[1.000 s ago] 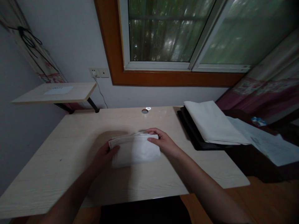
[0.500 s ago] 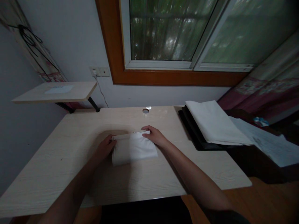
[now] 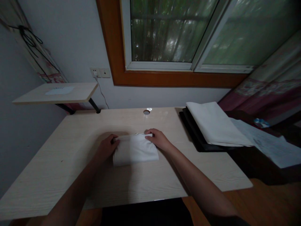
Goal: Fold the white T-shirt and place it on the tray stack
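A folded white cloth (image 3: pixel 135 151) lies in the middle of a pale wooden desk (image 3: pixel 70 163). My left hand (image 3: pixel 107 147) grips the cloth's far left corner with curled fingers. At the far right corner my right hand (image 3: pixel 158 139) pinches the top edge between thumb and fingers. Both forearms reach in from the bottom of the view.
A black tray (image 3: pixel 192 131) at the desk's right edge carries a folded white sheet (image 3: pixel 215 124). More pale cloth (image 3: pixel 268 142) lies further right on dark furniture. A cable hole (image 3: pixel 146 112) sits near the desk's back edge. A small shelf (image 3: pixel 56 92) juts from the left wall.
Both hands slid from the cloth's sides up to its far corners. The cloth now lies flatter and more compact.
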A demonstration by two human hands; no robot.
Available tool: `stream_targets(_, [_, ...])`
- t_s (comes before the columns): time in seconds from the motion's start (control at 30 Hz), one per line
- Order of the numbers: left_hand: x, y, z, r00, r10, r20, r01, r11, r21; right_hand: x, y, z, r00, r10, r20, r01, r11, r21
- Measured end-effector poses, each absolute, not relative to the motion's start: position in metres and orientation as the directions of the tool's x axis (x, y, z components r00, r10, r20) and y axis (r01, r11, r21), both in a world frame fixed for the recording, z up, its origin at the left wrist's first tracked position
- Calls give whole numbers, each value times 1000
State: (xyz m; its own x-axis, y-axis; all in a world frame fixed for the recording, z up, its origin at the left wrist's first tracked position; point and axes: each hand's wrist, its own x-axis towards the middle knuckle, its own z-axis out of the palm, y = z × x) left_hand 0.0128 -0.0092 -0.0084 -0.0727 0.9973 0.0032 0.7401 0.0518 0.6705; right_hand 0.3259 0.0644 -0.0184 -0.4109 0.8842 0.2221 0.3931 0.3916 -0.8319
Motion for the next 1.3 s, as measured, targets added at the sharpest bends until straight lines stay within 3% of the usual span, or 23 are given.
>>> stream_targets(0.17, [12,-8,-9,-61,998,29,694,21,720,324,58,-9,-402,836,374,418,531,-737])
stream_targets(0.47, [9,-4,-14,-73,991,108,639,-36,769,323,56,-2,-512,809,290,632,583,-511])
stream_targets(0.73, [3,-7,-20,53,971,232,599,-217,771,332,46,-4,-490,786,376,536,612,-582])
stream_targets(0.93, [3,-8,-23,122,942,312,660,-312,683,337,45,-5,-528,755,389,492,645,-585])
stream_targets(1.13, [5,-7,-23,130,943,307,703,-306,642,338,45,-4,-517,775,365,463,611,-643])
stream_targets(1.3, [8,-3,-23,73,980,187,718,-182,672,336,50,-5,-449,793,411,363,583,-727])
